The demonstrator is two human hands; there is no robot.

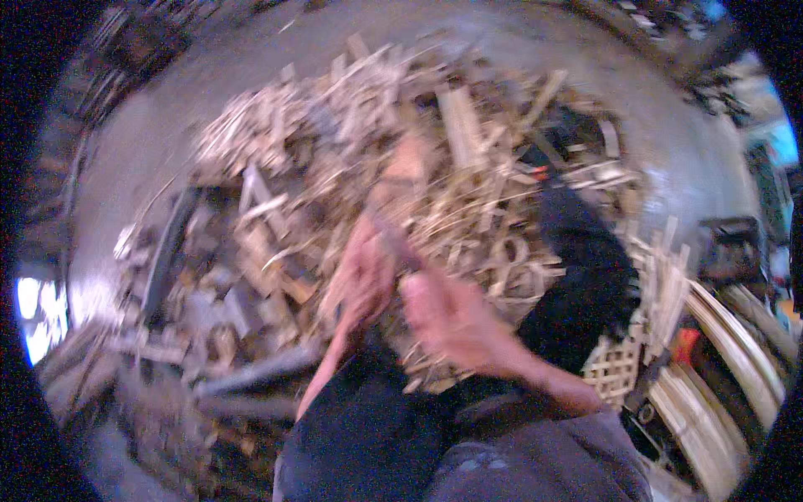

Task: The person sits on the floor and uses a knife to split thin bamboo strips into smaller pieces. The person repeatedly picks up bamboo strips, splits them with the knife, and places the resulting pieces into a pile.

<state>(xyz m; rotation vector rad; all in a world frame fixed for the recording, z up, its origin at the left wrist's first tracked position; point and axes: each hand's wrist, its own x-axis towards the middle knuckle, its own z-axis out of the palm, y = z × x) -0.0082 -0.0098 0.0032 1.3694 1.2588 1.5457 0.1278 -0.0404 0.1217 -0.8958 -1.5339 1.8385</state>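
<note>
Grey, narrow and blade-like, a blurred tool points forward from the curled right hand, presumably clenched for control, close beside the left hand, whose grip I cannot tell, above pale, splintered wood scraps.

A woodworking workshop; wood scraps litter the grey floor.

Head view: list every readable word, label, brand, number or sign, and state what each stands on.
No text can be read.
Small pale marks on the dark grey fabric garment: too blurred to tell if lettering.
Bright blue patch at the right edge: too blurred to show any text.
Heap of pale, thin wood scraps: no lettering visible.
</note>
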